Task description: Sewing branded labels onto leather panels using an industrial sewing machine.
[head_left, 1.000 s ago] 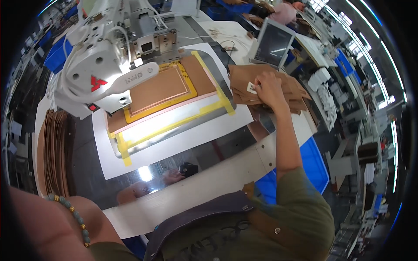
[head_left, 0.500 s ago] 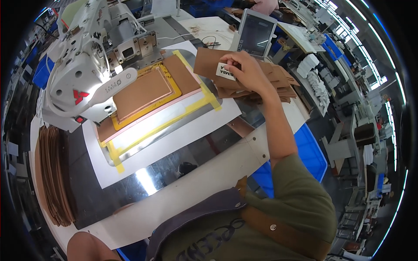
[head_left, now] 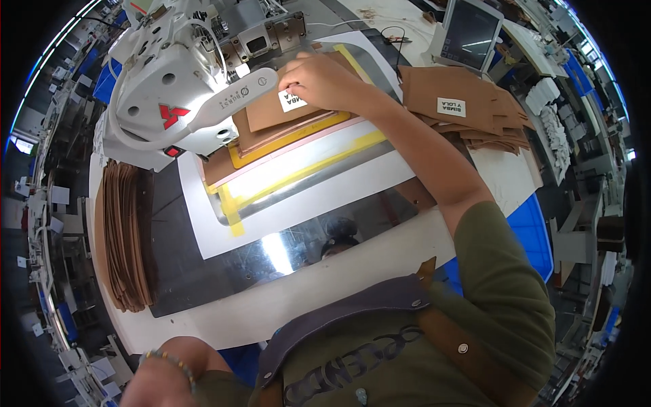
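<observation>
My right hand (head_left: 308,80) is over the sewing machine's work area, its fingers closed on a brown leather-like panel (head_left: 266,114). A white printed label (head_left: 293,100) lies on that panel under my fingertips. Beneath is a yellow-edged template (head_left: 298,141) with brown material in it, set on a taped metal plate (head_left: 325,163). The machine's white head (head_left: 169,95) stands close at the left. Down at the lower left edge, my left hand (head_left: 152,388) is blurred below a beaded bracelet; its fingers cannot be made out.
Brown panels (head_left: 485,102) are piled at the right, a white label (head_left: 451,106) on the top one. A thick row of brown pieces (head_left: 123,237) stands at the left edge. Behind the pile is a small screen (head_left: 469,37). A blue bin (head_left: 532,234) sits below the table's right side.
My right hand has moved left from the pile to the template, carrying the labelled panel. My left hand has come into view at the lower left. The view has shifted.
</observation>
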Demonstrator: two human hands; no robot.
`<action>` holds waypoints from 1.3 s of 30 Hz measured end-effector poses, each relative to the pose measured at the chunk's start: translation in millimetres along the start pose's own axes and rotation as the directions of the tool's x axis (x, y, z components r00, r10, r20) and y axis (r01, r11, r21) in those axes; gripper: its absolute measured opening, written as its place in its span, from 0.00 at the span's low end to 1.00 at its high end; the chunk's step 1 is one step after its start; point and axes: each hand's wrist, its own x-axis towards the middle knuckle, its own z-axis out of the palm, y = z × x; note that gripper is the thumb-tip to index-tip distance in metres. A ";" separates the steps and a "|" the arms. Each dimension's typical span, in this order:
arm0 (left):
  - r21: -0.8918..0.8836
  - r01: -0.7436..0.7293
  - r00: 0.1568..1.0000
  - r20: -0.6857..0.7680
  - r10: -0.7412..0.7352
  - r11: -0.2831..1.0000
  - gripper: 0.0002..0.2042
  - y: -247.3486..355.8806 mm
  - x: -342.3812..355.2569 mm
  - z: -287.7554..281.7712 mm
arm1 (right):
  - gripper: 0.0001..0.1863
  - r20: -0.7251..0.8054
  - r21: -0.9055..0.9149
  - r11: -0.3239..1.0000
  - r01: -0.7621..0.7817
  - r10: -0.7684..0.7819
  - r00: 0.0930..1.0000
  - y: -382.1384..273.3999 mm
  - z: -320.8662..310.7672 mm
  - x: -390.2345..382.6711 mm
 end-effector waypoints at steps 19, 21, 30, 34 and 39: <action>0.725 0.604 -0.527 0.675 -0.516 0.331 0.23 -32.2 -301.7 26.6 | 0.10 0.099 -0.194 0.978 0.070 -0.052 0.994 -19.1 50.3 6.8; 0.689 0.612 -0.488 0.715 -0.501 0.388 0.22 -37.3 -302.7 35.3 | 0.09 0.091 -0.198 0.978 0.062 -0.045 0.995 -19.8 50.0 7.9; 0.673 0.553 -0.485 0.740 -0.467 0.492 0.22 -42.9 -312.1 32.3 | 0.09 0.016 -0.178 0.978 0.105 -0.104 0.994 -22.2 59.1 5.8; 0.609 0.574 -0.431 0.793 -0.430 0.548 0.22 -49.8 -321.5 25.3 | 0.09 0.004 0.091 0.971 0.221 -0.222 0.975 -35.6 67.3 -1.2; 0.637 0.736 -0.411 0.689 -0.597 0.229 0.16 -55.5 -355.7 -9.4 | 0.12 0.072 0.264 0.939 0.220 -0.247 0.966 -39.4 75.5 -6.5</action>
